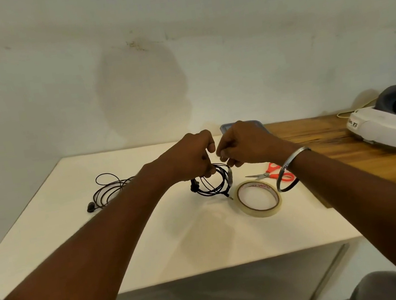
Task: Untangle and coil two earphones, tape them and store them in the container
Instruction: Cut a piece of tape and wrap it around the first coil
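Observation:
My left hand (pixel 190 157) grips a coiled black earphone (pixel 213 182) above the white table (pixel 153 233), and the coil hangs below my fingers. My right hand (pixel 244 142) is close beside it, fingers curled and pinching the same cable near its top. A second black earphone (pixel 108 190) lies loosely looped on the table to the left, with an earbud at its near end. A roll of clear tape (pixel 258 198) lies flat to the right of the coil. The grey container (pixel 225 128) sits behind my right hand, mostly hidden.
Orange-handled scissors (pixel 272 173) lie behind the tape roll, partly under my right wrist. A wooden board (pixel 346 153) covers the table's right side, with a white headset (pixel 391 126) on it at the far right. The wall rises right behind the table.

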